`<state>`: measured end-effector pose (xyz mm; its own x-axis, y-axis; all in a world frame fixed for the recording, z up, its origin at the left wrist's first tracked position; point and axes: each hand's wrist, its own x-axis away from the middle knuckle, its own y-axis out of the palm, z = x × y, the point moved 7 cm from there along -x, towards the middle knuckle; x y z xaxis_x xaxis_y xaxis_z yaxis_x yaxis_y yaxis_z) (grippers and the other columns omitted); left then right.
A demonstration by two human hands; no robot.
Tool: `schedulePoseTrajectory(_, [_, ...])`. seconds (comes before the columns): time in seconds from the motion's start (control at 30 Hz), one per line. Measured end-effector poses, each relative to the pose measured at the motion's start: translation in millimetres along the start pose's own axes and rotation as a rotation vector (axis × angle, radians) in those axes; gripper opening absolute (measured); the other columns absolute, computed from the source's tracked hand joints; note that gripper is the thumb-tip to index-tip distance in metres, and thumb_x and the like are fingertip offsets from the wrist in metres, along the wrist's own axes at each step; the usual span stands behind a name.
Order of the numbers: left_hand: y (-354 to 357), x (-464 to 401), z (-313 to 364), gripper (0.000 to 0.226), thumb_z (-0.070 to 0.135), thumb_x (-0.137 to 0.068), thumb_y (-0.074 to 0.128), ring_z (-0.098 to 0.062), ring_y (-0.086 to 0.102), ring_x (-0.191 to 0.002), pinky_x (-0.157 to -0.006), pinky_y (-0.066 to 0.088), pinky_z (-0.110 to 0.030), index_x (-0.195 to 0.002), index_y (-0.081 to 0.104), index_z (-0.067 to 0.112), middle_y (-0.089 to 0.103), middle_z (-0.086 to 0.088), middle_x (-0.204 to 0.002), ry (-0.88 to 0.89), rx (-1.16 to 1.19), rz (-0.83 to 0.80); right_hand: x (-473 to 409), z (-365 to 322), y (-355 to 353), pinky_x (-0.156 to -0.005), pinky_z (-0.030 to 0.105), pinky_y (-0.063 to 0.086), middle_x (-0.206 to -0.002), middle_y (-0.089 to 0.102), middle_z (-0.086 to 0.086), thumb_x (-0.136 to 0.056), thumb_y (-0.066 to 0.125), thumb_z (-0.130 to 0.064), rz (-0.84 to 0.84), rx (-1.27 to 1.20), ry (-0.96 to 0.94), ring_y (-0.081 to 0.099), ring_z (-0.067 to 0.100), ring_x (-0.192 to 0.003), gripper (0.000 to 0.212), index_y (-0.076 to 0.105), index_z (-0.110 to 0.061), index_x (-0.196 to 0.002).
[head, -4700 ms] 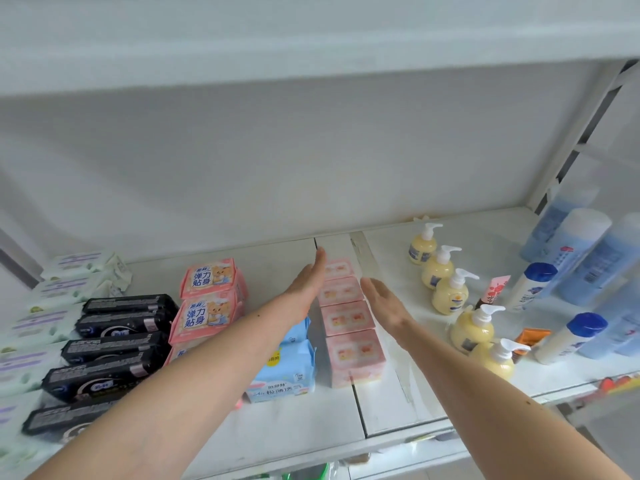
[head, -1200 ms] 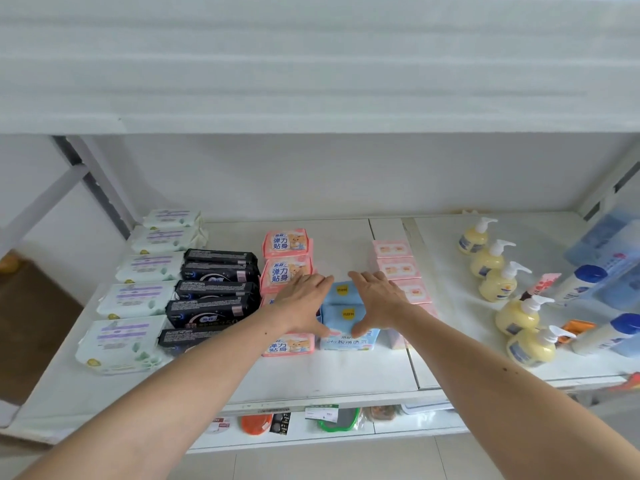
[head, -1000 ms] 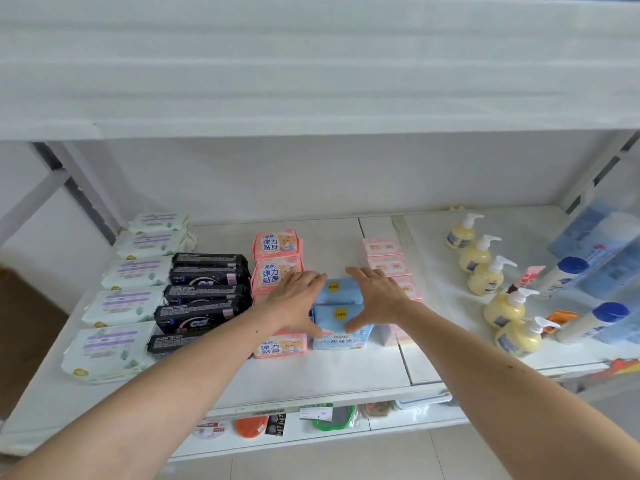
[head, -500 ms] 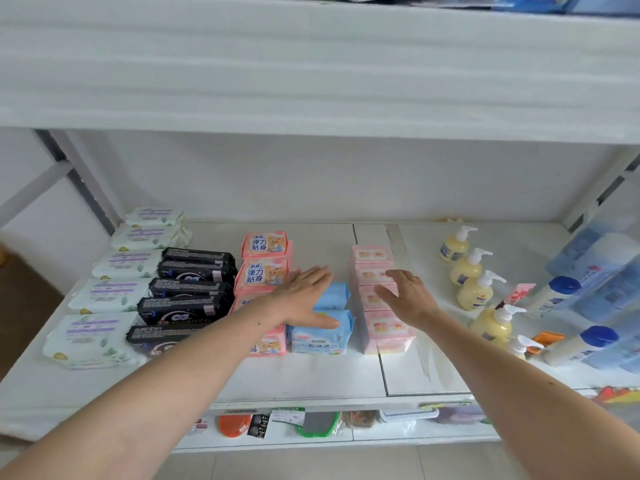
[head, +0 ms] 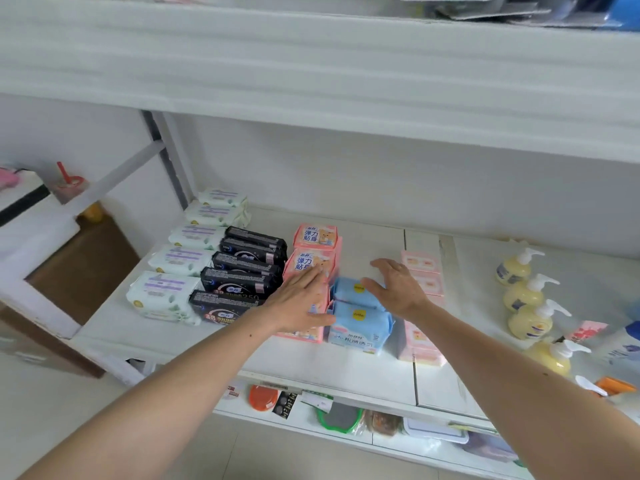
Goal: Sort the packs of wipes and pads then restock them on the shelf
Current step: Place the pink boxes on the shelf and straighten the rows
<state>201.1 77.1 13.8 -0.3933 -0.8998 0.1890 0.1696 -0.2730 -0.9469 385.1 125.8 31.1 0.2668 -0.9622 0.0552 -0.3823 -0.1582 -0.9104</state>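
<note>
Rows of packs lie on the white shelf [head: 367,244]: white wipes packs [head: 180,261] at the left, black pad packs [head: 242,271], pink bear-print packs [head: 315,237], two light blue wipes packs [head: 360,323] and pale pink packs [head: 420,263]. My left hand [head: 301,299] lies flat with straight fingers over the front pink bear-print packs, its thumb against the blue packs' left side. My right hand [head: 398,285] hovers with relaxed fingers over the right side of the rear blue pack and holds nothing.
Yellow pump bottles [head: 526,296] stand in a row on the shelf's right part, with blue-capped bottles [head: 623,344] beyond them. A shelf board hangs low above. Small items lie on the lower shelf [head: 343,414]. A brown cabinet [head: 83,271] stands at the left.
The view has swung left. My right hand has come back from the pale pink packs to the blue packs. My left hand stays flat on the pink bear-print packs.
</note>
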Motion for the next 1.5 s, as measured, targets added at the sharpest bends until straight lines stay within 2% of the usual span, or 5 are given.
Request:
schedulePoseTrajectory(1.07, [26,-33,-58,0.072,0.056,-0.097,0.004,-0.021,-0.02,-0.146,-0.12,-0.006,-0.046,-0.152,-0.011,0.011,-0.018,-0.006,-0.16,-0.236,-0.117,0.105,-137,-70,71,-0.119,0.05,0.006,-0.162,-0.009,-0.003,-0.103,0.021,-0.046,-0.276,0.433,-0.098,-0.005,0.024,-0.149,0.054,0.006,-0.035,-0.154])
schedulePoseTrajectory(1.17, [27,-32,-58,0.071,0.055,-0.098,0.005,-0.02,-0.021,-0.146,-0.12,-0.008,-0.046,-0.152,-0.011,0.011,-0.019,-0.006,-0.16,-0.252,-0.111,0.119,-138,-75,72,-0.116,0.056,0.02,-0.162,0.01,0.005,-0.104,0.025,-0.038,-0.257,0.458,-0.166,0.013,0.032,-0.147,0.049,0.023,-0.027,-0.151])
schedulePoseTrajectory(1.3, [29,-32,-59,0.071,0.055,-0.098,0.003,-0.021,-0.021,-0.146,-0.12,-0.008,-0.046,-0.152,-0.011,0.011,-0.019,-0.007,-0.159,-0.267,-0.124,0.146,-165,-73,93,-0.063,0.052,0.057,-0.117,0.058,0.018,-0.098,0.026,-0.014,-0.104,0.494,-0.536,0.063,0.046,-0.093,0.018,0.043,-0.008,-0.095])
schedulePoseTrajectory(1.43, [32,-34,-59,0.071,0.053,-0.098,0.004,-0.022,-0.021,-0.146,-0.12,-0.007,-0.045,-0.151,-0.011,0.009,-0.019,-0.009,-0.159,-0.288,-0.13,0.153,-163,-63,86,-0.064,0.012,0.055,-0.098,0.07,-0.026,-0.1,0.011,-0.037,-0.049,0.374,-0.326,0.069,-0.002,-0.085,0.028,0.038,-0.04,-0.109])
schedulePoseTrajectory(1.5, [32,-34,-59,0.071,0.054,-0.098,0.004,-0.023,-0.022,-0.146,-0.12,-0.007,-0.046,-0.151,-0.012,0.009,-0.02,-0.009,-0.159,-0.282,-0.128,0.145,-160,-67,88,-0.087,0.036,0.056,-0.127,0.064,-0.003,-0.103,0.01,-0.035,-0.282,0.381,-0.204,0.063,0.022,-0.112,0.045,0.046,-0.021,-0.125])
